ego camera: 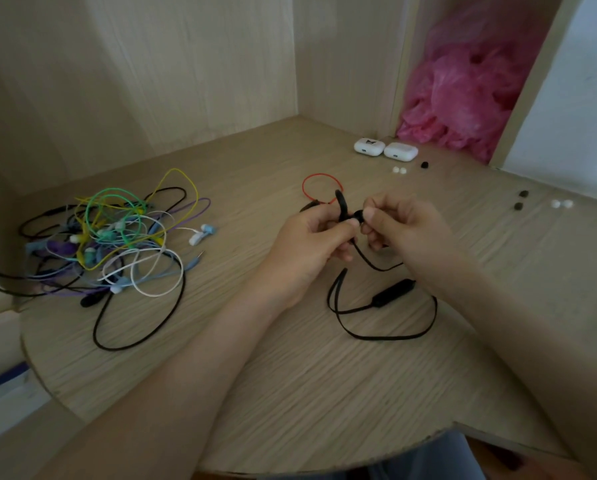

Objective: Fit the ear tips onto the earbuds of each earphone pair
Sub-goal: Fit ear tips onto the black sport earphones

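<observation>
black earbud (357,216): held up off the worktop (290,375) between both hands, over its middle, a bit toward the far edge; ear hook (340,202) sticks up above the left fingers
open room: bare worktop from the hands back to the curved near edge; a bare strip also between the hands and the left-side pile; walls close off the far and left edges
left hand (311,237): fingers curled round the earbud's hook side, thumb pressed on the bud, forearm coming in from the near edge
right hand (401,226): thumb and fingers pinch the bud's front, touching the left thumb; other fingers curled under
ear tip on bud: cannot tell, fingers cover it
black cable (376,336): drops from the bud to the worktop, loops on the near side of the hands and passes under the right forearm; inline remote (392,292) lies just near-side of the right hand
red cable (321,188): loop lying just behind the left hand, partly hidden
white ear tips (399,170): a pair toward the far right corner, black ear tip (424,164) near it
charging cases (385,149): two, white, side by side at the far right corner
right-edge ear tips (561,203): two white, two dark ones (520,199) beside them, well apart from the hands
earphone pile (110,237): tangled, many colours, left side, well apart from the hands
pink bag (463,91): in the gap beyond the far right corner
</observation>
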Demonstrator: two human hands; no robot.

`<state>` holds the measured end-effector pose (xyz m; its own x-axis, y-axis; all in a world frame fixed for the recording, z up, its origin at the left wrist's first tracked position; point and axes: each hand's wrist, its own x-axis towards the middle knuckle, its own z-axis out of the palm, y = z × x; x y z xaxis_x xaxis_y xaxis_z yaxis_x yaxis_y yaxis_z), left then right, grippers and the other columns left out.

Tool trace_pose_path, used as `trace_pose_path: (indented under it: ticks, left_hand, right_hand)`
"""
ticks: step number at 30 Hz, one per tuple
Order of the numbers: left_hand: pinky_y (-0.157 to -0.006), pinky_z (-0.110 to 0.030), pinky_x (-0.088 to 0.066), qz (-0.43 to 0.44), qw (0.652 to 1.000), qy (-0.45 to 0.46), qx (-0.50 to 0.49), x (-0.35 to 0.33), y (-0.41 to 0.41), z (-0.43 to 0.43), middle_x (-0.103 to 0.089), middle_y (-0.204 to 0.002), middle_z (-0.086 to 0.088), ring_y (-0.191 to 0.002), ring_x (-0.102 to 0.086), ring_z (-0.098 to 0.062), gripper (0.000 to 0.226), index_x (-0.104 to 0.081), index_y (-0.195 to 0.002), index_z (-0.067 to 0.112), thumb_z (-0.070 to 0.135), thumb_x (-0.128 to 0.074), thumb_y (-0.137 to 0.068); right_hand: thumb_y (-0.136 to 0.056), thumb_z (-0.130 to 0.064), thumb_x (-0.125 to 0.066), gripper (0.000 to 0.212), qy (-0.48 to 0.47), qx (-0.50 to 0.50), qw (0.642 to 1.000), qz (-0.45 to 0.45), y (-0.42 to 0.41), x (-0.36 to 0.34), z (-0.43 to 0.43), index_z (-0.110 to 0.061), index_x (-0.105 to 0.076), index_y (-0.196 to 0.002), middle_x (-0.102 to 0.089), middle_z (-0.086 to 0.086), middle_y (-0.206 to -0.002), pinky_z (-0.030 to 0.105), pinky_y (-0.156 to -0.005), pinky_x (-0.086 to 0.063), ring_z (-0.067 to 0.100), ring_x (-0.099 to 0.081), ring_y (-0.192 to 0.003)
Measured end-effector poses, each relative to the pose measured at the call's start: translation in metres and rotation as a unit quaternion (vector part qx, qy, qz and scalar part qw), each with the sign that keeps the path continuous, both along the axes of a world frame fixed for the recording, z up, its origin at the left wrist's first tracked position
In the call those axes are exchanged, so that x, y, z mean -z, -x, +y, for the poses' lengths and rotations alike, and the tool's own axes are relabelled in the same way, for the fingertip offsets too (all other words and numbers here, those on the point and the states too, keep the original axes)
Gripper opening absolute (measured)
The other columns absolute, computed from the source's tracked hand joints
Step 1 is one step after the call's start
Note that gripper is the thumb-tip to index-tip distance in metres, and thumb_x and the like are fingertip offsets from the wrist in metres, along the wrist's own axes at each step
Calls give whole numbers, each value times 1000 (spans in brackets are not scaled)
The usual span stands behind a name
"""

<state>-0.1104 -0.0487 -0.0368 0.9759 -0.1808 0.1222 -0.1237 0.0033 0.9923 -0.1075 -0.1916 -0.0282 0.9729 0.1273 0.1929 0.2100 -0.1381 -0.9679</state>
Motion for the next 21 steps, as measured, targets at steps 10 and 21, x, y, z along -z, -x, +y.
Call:
trace_pose_path:
  ticks: [10, 21]
  left_hand:
    - [-62, -22, -48, -8, 998, -44, -42, 3, -3, 0, -60, -73, -2, -54, -55, -5, 16, -66, -102, 1, 9, -57, -91]
    - [-72, -31, -52, -166, 947, -242, -127, 8, 0, -2, -58, -72, 11, -68, -62, -14, 16, -68, -101, 12, 13, -59, -89]
  right_hand:
    - [-95, -6, -48, 20, 7, -6, 1000, -16, 2, 2, 6, -14, -58, -80, -57, -2, -64, 13, -56, -46, 1, -52, -55]
    - [-91, -16, -57, 15, 113, 71, 990, -49, -1, 13, 11, -20, -54, -77, -59, -3, -70, 22, -66, -44, 5, -53, -66]
